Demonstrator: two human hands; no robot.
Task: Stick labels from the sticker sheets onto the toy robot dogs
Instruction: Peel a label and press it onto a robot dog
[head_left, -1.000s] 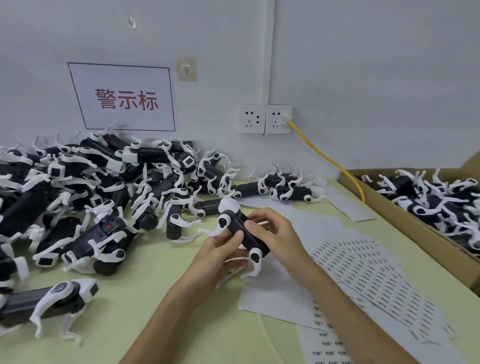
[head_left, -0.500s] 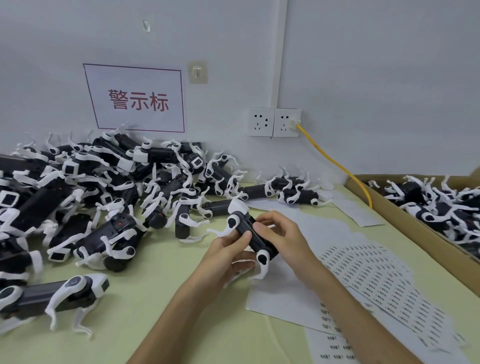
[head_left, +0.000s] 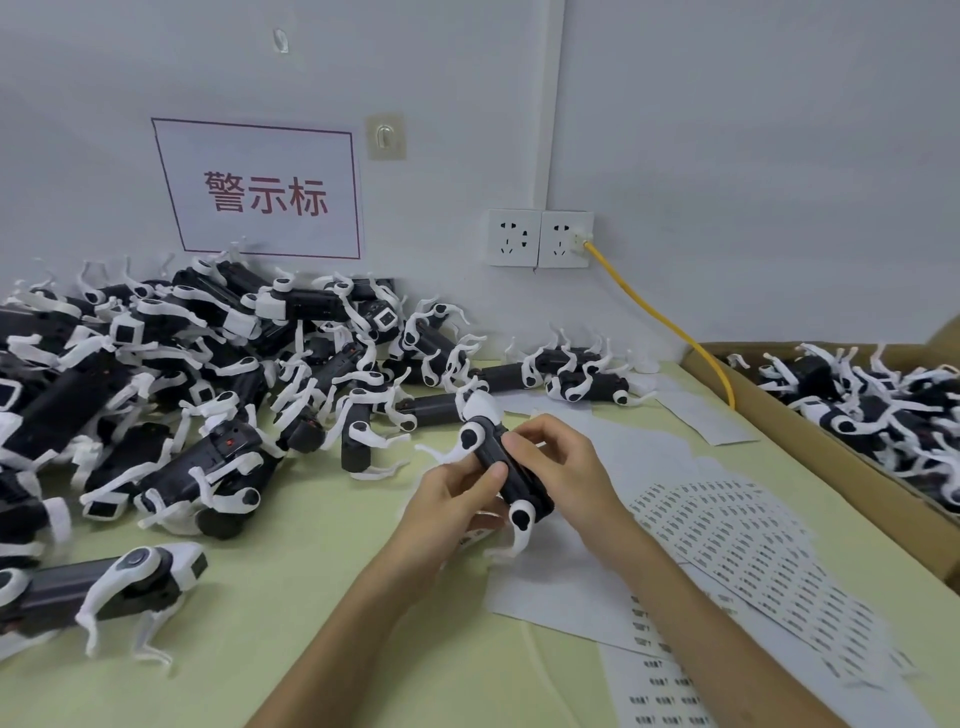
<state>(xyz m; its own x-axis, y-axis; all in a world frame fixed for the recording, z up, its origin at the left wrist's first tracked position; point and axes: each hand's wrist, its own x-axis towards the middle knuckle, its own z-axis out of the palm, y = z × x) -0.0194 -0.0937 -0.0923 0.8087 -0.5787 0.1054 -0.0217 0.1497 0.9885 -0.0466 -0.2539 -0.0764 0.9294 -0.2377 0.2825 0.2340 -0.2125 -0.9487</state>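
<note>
Still, left hand (head_left: 451, 501) and right hand (head_left: 567, 467) both stay curled round the toy robot dog (head_left: 522, 491), centre frame; hardly anything has shifted.

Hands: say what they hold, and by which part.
Both the left hand and right hand grip one toy robot dog by its black body.

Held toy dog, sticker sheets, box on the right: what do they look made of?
Held toy robot dog: likely moulded plastic; matte black body, smooth white legs with a slight sheen.
Sticker sheets: thin white paper, finish unclear; lying flat, printed rows, ragged peeled edges.
Cardboard box: brown card, matte, raw top edge.
</note>
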